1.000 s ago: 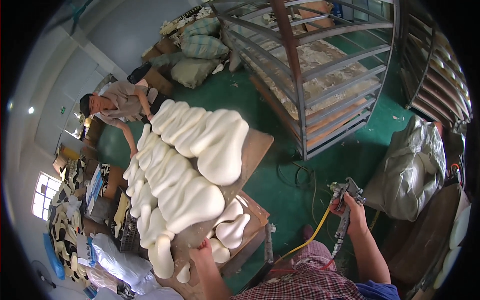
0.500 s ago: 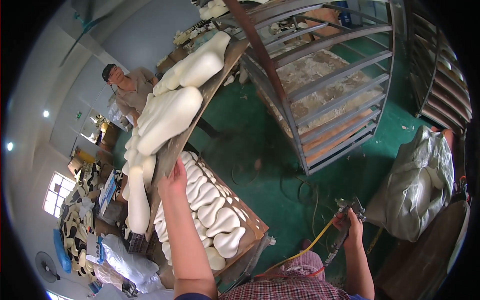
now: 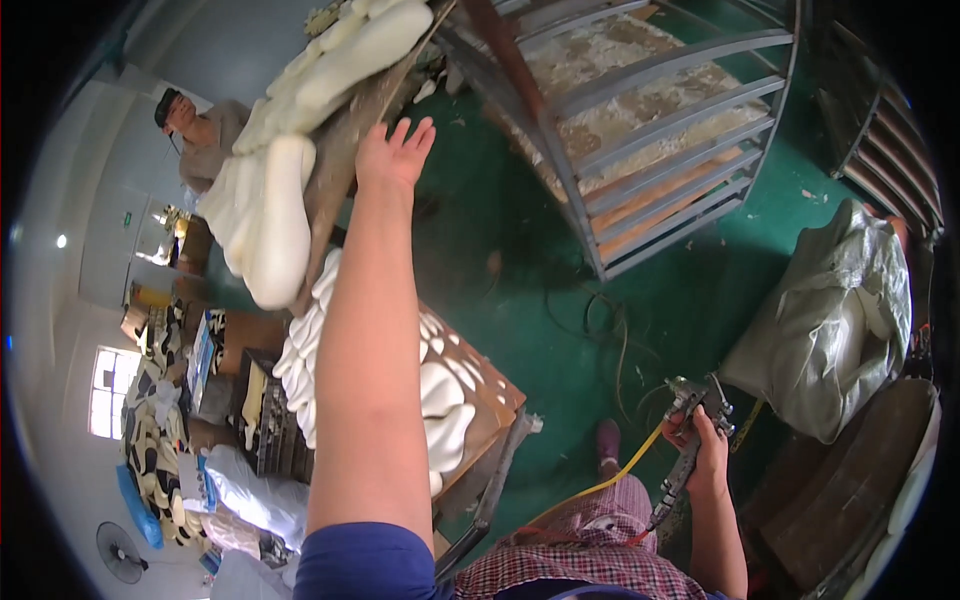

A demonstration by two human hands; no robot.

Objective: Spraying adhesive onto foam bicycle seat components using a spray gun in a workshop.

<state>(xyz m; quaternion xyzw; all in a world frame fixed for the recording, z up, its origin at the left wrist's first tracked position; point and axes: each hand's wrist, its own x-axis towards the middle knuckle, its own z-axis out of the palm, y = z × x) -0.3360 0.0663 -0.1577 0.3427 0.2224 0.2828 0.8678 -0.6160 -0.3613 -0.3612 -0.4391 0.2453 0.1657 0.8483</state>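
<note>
My left hand (image 3: pixel 393 158) reaches far forward, its fingers spread beside the edge of a tilted wooden board (image 3: pixel 338 185). Whether the palm touches the board, I cannot tell. Long cream foam pieces (image 3: pixel 275 230) lie along that board. My right hand (image 3: pixel 712 455) grips a metal spray gun (image 3: pixel 690 398) at the lower right, with a yellow hose (image 3: pixel 640 455) leading away from it. Under my left forearm is another board (image 3: pixel 485 390) carrying white, rounded foam pieces (image 3: pixel 447 405); the forearm hides part of them.
A grey metal rack (image 3: pixel 600 215) stands ahead on the green floor (image 3: pixel 490 220). To the right sits a large translucent plastic bag (image 3: pixel 830 320). Beyond the tilted board stands another person (image 3: pixel 205 135). Piled goods (image 3: pixel 160 420) and a fan (image 3: pixel 120 552) are at left.
My left hand has gone from the tilted board's lower edge to farther forward, its fingers now spread. The view has shifted, and the board appears farther up and left. The spray gun stays in my right hand.
</note>
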